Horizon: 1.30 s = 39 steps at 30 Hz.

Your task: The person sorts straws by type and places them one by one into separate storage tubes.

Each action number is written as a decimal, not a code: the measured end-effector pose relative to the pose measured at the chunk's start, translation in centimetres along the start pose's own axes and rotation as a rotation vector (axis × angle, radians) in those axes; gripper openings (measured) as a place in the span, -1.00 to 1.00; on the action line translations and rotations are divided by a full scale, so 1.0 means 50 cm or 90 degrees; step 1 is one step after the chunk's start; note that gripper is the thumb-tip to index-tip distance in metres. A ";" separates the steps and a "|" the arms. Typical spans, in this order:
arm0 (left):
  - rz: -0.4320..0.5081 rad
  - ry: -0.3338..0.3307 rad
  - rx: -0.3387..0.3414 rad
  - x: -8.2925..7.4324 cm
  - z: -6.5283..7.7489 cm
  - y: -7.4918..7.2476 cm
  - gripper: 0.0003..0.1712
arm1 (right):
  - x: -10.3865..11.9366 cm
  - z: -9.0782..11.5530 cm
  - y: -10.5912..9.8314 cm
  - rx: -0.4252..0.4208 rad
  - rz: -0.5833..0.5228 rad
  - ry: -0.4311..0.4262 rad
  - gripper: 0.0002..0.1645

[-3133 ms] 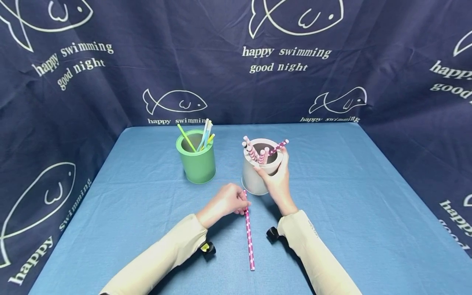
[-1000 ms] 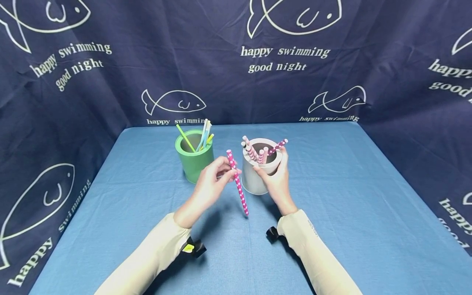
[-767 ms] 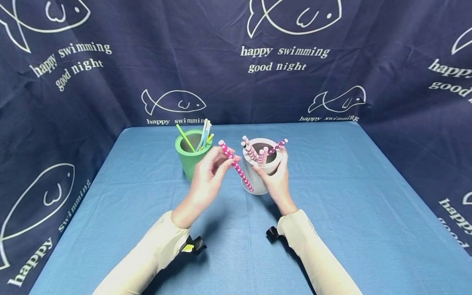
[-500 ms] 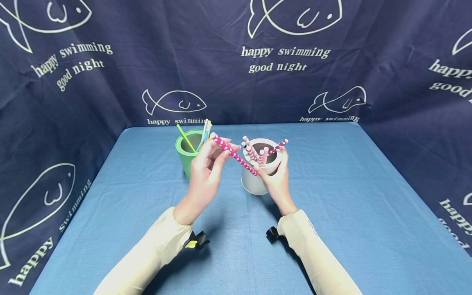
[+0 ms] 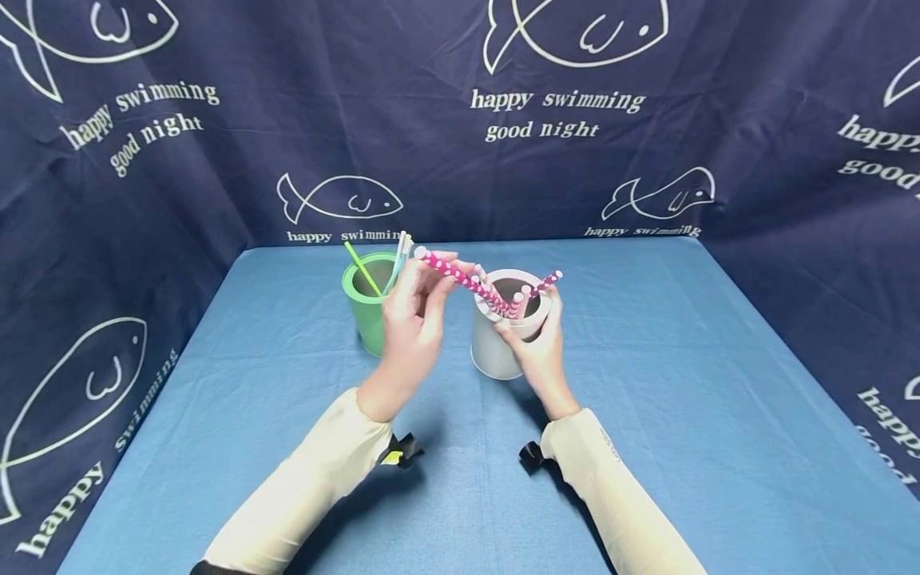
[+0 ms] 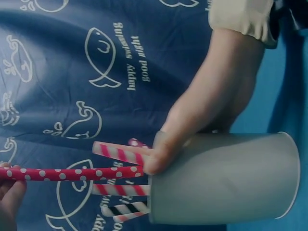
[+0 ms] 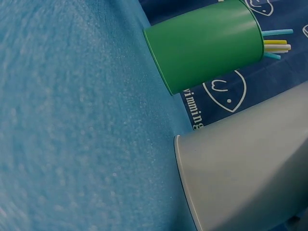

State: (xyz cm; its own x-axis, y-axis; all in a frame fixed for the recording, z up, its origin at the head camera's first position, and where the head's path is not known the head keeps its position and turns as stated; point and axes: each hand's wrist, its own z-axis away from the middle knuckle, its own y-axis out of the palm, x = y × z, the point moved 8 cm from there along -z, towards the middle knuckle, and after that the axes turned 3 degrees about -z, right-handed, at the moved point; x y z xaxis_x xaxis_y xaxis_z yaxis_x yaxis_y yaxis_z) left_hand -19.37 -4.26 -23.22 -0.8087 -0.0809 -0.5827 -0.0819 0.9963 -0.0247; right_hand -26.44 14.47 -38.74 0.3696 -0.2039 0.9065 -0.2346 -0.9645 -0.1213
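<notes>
My left hand pinches a pink straw with white dots near its upper end. The straw slants down to the right, its lower end at the mouth of a white canister. In the left wrist view the dotted straw lies beside the striped straws that stick out of the canister. My right hand grips the canister at its rim, thumb on the near side. A purple dotted straw leans out on the right. The straws' lower parts are hidden inside.
Left of the white canister stands a green canister, partly behind my left hand, holding green, white, blue and yellow straws; the right wrist view shows its green side. Blue cloth covers the table. A dark printed curtain hangs behind.
My left hand has picked the pink dotted straw up from the table, raised and tilted it, and brought its lower end over to the white canister's mouth. The right hand has stayed on the canister.
</notes>
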 end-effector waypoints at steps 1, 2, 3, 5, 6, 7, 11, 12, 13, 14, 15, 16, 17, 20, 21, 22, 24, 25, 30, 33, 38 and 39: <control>-0.014 0.007 0.003 0.004 0.001 0.006 -0.82 | 0.000 0.000 -0.001 0.000 -0.001 0.001 0.18; -0.029 0.013 0.008 0.008 0.001 0.011 -0.82 | 0.000 0.000 -0.001 0.000 -0.002 0.002 0.18; -0.043 0.018 0.012 0.013 0.002 0.016 -0.82 | 0.000 0.000 -0.002 -0.001 -0.001 0.005 0.18; -0.072 0.022 0.021 0.024 0.005 0.026 -0.82 | 0.000 0.001 -0.003 0.001 0.004 0.009 0.18; -0.082 0.021 0.025 0.029 0.006 0.030 -0.82 | 0.001 0.001 -0.003 0.001 0.006 0.010 0.18; -0.091 0.019 0.028 0.035 0.007 0.034 -0.82 | 0.001 0.002 -0.003 0.001 0.009 0.012 0.18; -0.119 0.010 0.041 0.059 0.010 0.048 -0.80 | 0.002 0.000 -0.002 0.000 0.018 0.009 0.19; -0.126 0.010 0.043 0.065 0.011 0.051 -0.80 | 0.002 -0.001 -0.002 0.000 0.017 0.007 0.19; -0.134 0.009 0.045 0.071 0.013 0.054 -0.81 | 0.003 -0.002 -0.002 0.000 0.018 0.007 0.19; -0.139 0.007 0.048 0.078 0.015 0.057 -0.80 | 0.016 0.000 -0.001 0.001 0.016 0.007 0.18; -0.146 0.003 0.048 0.084 0.016 0.059 -0.80 | 0.028 0.002 -0.001 0.003 0.016 0.008 0.17; -0.157 -0.002 0.048 0.090 0.018 0.061 -0.81 | 0.040 0.004 -0.001 0.005 0.013 0.007 0.16; -0.168 -0.006 0.048 0.095 0.020 0.061 -0.82 | 0.051 0.006 -0.001 0.007 0.010 0.007 0.15; -0.195 -0.016 0.044 0.107 0.023 0.063 -0.84 | 0.085 0.013 0.000 0.012 0.002 0.010 0.12; -0.200 -0.020 0.043 0.110 0.024 0.064 -0.84 | 0.084 0.013 0.000 0.012 0.000 0.010 0.12; -0.203 -0.022 0.041 0.112 0.024 0.064 -0.84 | 0.084 0.014 -0.001 0.012 -0.002 0.010 0.13; -0.201 -0.026 0.037 0.116 0.025 0.065 -0.83 | 0.083 0.015 -0.001 0.012 0.001 0.012 0.12; -0.195 -0.030 0.035 0.118 0.025 0.065 -0.82 | 0.083 0.015 0.000 0.012 0.003 0.012 0.12; -0.194 -0.044 0.029 0.124 0.028 0.061 -0.80 | 0.084 0.016 -0.001 0.013 0.009 0.009 0.12; -0.192 -0.047 0.029 0.125 0.031 0.061 -0.81 | 0.084 0.016 -0.001 0.014 0.008 0.008 0.12; -0.166 -0.024 0.007 0.111 0.036 0.057 -0.82 | 0.083 0.016 0.000 0.015 0.008 0.010 0.12; -0.161 -0.016 0.002 0.106 0.037 0.056 -0.83 | 0.084 0.015 0.000 0.015 0.006 0.010 0.12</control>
State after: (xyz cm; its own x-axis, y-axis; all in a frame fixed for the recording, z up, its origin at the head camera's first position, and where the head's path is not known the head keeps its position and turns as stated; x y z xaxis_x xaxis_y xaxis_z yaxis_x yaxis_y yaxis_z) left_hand -22.80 -1.84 -27.90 -0.7483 -0.3265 -0.5774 -0.2776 0.9447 -0.1744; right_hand -24.20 13.49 -35.26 0.3537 -0.2105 0.9114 -0.2166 -0.9663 -0.1391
